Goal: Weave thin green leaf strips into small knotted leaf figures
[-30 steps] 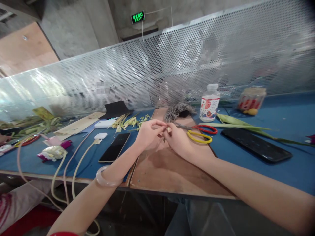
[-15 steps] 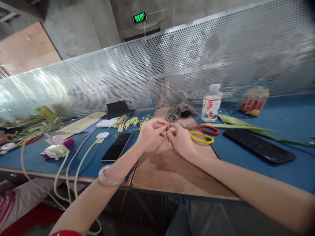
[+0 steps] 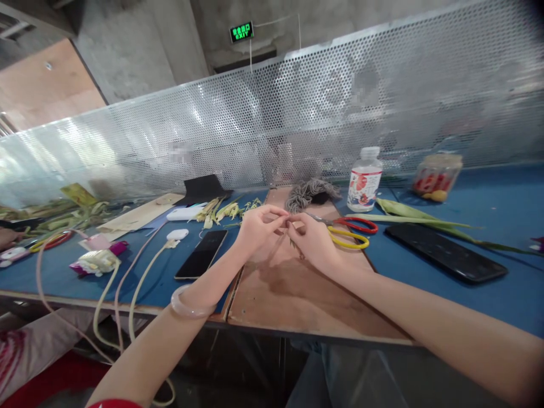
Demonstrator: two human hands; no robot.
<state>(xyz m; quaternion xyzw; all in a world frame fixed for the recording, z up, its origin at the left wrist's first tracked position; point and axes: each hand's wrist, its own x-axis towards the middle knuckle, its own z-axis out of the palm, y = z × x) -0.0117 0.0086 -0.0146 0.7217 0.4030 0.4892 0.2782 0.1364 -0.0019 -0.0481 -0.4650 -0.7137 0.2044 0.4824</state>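
Observation:
My left hand (image 3: 259,228) and my right hand (image 3: 313,238) meet fingertip to fingertip above the brown wooden board (image 3: 272,289). Both are closed in a pinch. What lies between the fingertips is too small to make out. A thin greenish-grey tip (image 3: 293,243) shows under my right fingers, its kind unclear. Just beyond my right hand lie scissors with red and yellow handles (image 3: 349,238), their blades partly hidden. Behind the hands is a bundle of grey yarn (image 3: 310,194) with a dark piece in it.
Right: a labelled plastic bottle (image 3: 364,180), a jar (image 3: 437,177), green leaves (image 3: 408,214) and a black phone (image 3: 446,252). Left: another phone (image 3: 202,255), a white charger (image 3: 176,237) with cables, and plant scraps (image 3: 227,211). Another person's hand (image 3: 7,239) is at far left. A perforated metal screen (image 3: 238,124) stands behind.
My hands stay pinched together in nearly the same place, with only a slight shift of the fingers. The greenish-grey tip under my right fingers shows a little more. Nothing else has visibly moved.

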